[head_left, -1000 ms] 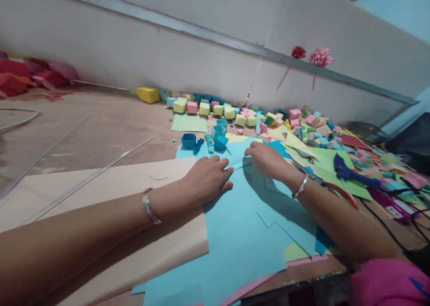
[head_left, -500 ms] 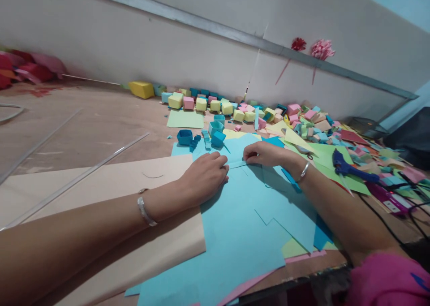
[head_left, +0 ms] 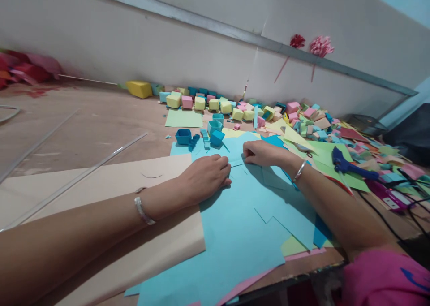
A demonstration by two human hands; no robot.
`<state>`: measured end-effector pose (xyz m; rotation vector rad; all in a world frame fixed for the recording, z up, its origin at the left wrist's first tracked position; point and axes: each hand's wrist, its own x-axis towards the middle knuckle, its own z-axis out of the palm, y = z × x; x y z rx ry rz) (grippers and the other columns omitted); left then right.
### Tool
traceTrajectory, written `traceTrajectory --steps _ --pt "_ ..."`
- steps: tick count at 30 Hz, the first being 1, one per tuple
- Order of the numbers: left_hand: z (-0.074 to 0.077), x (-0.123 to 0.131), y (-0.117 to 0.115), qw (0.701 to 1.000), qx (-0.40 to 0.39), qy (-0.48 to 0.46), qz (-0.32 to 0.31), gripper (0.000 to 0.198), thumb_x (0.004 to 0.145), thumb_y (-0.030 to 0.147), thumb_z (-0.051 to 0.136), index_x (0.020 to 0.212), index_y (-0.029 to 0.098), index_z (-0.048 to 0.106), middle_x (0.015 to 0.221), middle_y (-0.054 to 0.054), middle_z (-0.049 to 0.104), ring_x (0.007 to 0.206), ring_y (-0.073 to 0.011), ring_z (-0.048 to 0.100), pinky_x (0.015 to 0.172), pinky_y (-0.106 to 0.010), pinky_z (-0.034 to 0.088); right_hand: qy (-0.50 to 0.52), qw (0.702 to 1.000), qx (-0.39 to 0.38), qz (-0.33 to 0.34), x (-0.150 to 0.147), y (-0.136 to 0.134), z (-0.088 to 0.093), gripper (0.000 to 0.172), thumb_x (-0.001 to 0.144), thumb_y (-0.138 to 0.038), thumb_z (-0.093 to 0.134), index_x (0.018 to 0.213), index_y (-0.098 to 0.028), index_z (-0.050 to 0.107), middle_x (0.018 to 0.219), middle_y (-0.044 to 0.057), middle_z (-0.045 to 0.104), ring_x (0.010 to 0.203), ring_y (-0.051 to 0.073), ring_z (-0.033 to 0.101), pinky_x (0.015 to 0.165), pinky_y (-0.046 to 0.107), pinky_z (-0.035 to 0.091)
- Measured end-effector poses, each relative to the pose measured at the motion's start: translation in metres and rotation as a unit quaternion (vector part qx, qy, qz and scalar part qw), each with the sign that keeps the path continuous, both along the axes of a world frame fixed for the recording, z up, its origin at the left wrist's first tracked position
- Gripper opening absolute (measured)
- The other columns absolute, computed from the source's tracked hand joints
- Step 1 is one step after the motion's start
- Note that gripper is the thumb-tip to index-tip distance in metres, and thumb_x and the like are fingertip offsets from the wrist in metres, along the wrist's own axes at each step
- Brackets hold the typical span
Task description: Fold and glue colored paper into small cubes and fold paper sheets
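Light blue paper lies in overlapping sheets under both hands. My left hand rests on it with fingers curled and closed at the edge of a narrow light blue paper piece. To the right, my right hand is closed in a pinch at the other end of that piece; its fingertips are partly hidden. Just beyond the hands stand small open paper boxes, one dark blue and one teal. Folded teal paper bits lie beside them.
Small paper boxes line the wall. A cream sheet and clear rods lie left. At right are a blue glue gun, scissors, a purple power strip, cables and a heap of paper scraps.
The hands have barely moved. My right fingers look more tightly curled, and my left hand has shifted very slightly right. The whole view has moved a little.
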<state>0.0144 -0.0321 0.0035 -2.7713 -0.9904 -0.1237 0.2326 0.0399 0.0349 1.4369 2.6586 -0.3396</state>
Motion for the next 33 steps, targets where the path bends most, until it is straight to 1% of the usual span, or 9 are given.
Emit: traceTrajectory --steps 3,6,11,14,16,23,27,30,33 --pt "0.000 -0.001 0.004 1.000 0.003 0.005 -0.011 0.045 0.095 0.047 0.046 0.125 0.015 0.055 0.096 -0.009 0.059 0.084 -0.0241 0.051 0.070 -0.036 0.038 0.004 1.000 0.005 -0.006 0.001 0.001 0.000 0.006 0.080 -0.021 0.058 0.083 -0.018 0.062 0.082 0.002 0.064 0.073 0.013 0.054 0.059 0.021 0.035" --pt "0.001 -0.001 0.009 1.000 -0.014 0.010 0.004 0.052 0.093 0.053 0.044 0.135 0.022 0.048 0.100 -0.007 0.058 0.087 -0.0244 0.052 0.071 -0.035 0.039 0.008 1.000 0.000 -0.002 0.002 0.001 0.001 0.006 0.079 -0.021 0.060 0.082 -0.018 0.064 0.079 0.000 0.064 0.070 0.012 0.053 0.058 0.020 0.034" --pt "0.004 0.002 0.008 0.999 -0.035 0.026 0.033 0.048 0.093 0.053 0.046 0.133 0.025 0.050 0.102 -0.007 0.057 0.087 -0.0236 0.054 0.064 -0.032 0.037 0.010 1.000 0.006 0.017 -0.001 0.000 0.000 0.008 0.082 -0.020 0.057 0.079 -0.017 0.064 0.078 0.002 0.064 0.073 0.013 0.054 0.063 0.022 0.034" --pt "0.005 0.002 0.007 0.999 -0.035 0.027 0.032 0.050 0.093 0.052 0.047 0.135 0.026 0.049 0.101 -0.007 0.057 0.087 -0.0236 0.054 0.064 -0.033 0.038 0.008 1.000 0.013 0.015 -0.003 -0.001 -0.004 0.018 0.085 -0.033 0.058 0.082 -0.017 0.062 0.082 0.004 0.064 0.074 0.015 0.053 0.061 0.024 0.032" --pt "0.005 0.002 0.007 0.998 -0.036 0.029 0.032 0.050 0.093 0.052 0.046 0.136 0.026 0.048 0.102 -0.007 0.056 0.088 -0.0239 0.054 0.065 -0.033 0.039 0.010 1.000 0.009 0.010 -0.004 0.000 -0.006 0.022 0.084 -0.039 0.060 0.082 -0.017 0.061 0.081 0.004 0.063 0.073 0.015 0.051 0.059 0.024 0.031" --pt "0.005 0.001 0.009 0.998 -0.042 0.035 0.026 0.054 0.094 0.055 0.041 0.138 0.023 0.046 0.105 -0.009 0.057 0.089 -0.0237 0.055 0.066 -0.032 0.040 0.028 0.998 -0.057 -0.013 0.013 0.015 -0.002 0.013 0.076 -0.029 0.068 0.077 -0.019 0.061 0.076 -0.001 0.061 0.067 0.012 0.052 0.056 0.022 0.034" --pt "0.002 -0.001 0.012 0.999 -0.043 0.026 0.012 0.058 0.095 0.058 0.033 0.140 0.024 0.044 0.105 -0.008 0.056 0.090 -0.0235 0.054 0.068 -0.032 0.040 0.039 0.995 -0.087 -0.027 0.018 0.016 0.003 0.007 0.076 -0.025 0.066 0.076 -0.019 0.062 0.069 -0.003 0.060 0.060 0.010 0.054 0.056 0.022 0.036" --pt "-0.003 -0.003 0.018 0.999 -0.040 0.010 -0.006 0.064 0.094 0.063 0.021 0.145 0.028 0.038 0.103 -0.008 0.055 0.086 -0.0222 0.055 0.066 -0.031 0.038 0.044 0.994 -0.096 -0.035 0.016 0.014 0.004 0.006 0.076 -0.024 0.065 0.076 -0.019 0.062 0.067 -0.003 0.061 0.056 0.009 0.055 0.056 0.022 0.038" --pt "-0.006 -0.003 0.022 0.999 -0.041 0.009 -0.013 0.064 0.094 0.065 0.017 0.146 0.032 0.037 0.100 -0.007 0.053 0.083 -0.0213 0.055 0.063 -0.030 0.036 0.041 0.994 -0.093 -0.039 0.014 0.013 0.004 0.005 0.075 -0.023 0.066 0.075 -0.019 0.063 0.066 -0.003 0.062 0.056 0.010 0.055 0.057 0.023 0.038"
